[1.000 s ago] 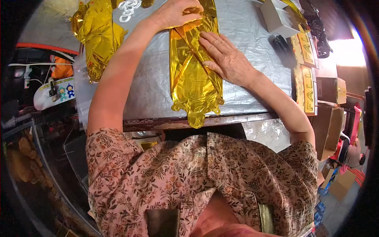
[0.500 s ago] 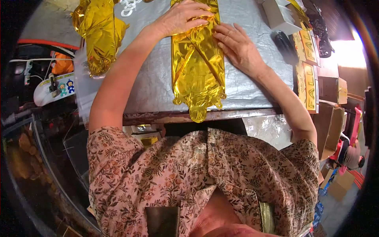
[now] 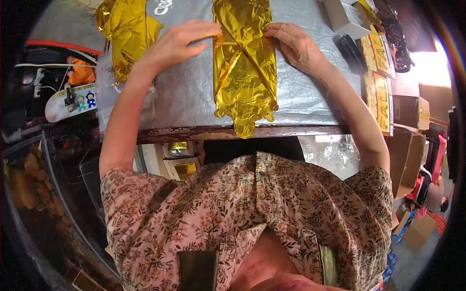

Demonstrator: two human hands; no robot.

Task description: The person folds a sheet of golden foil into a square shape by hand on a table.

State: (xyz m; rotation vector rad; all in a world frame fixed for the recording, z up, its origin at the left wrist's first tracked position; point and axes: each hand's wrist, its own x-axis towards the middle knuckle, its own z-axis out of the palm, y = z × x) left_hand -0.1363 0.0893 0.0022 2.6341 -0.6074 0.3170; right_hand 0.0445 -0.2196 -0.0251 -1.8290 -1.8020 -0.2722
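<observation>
A flat, folded gold foil balloon (image 3: 245,77) lies lengthwise on the silver-covered table, its tabbed tail hanging slightly over the front edge. Diagonal creases cross in its middle. My left hand (image 3: 182,42) is at the balloon's left edge, fingers stretched out and thumb apart, with the fingertips just reaching the foil. At the opposite edge, my right hand (image 3: 297,47) has its fingers bent together, thumb and fingertips pinching the foil's border. A second, crumpled gold foil piece (image 3: 128,36) lies to the left of my left forearm.
White plastic rings (image 3: 163,7) lie at the back of the table. A black object (image 3: 350,52), a white box (image 3: 345,18) and yellow "FALL" signs (image 3: 382,104) are on the right. Cardboard boxes (image 3: 407,155) stand beyond. A skateboard deck (image 3: 73,103) is at left.
My left hand has moved left off the middle of the foil to its left edge. My right hand has drawn its fingers together at the right edge. The view has shifted slightly.
</observation>
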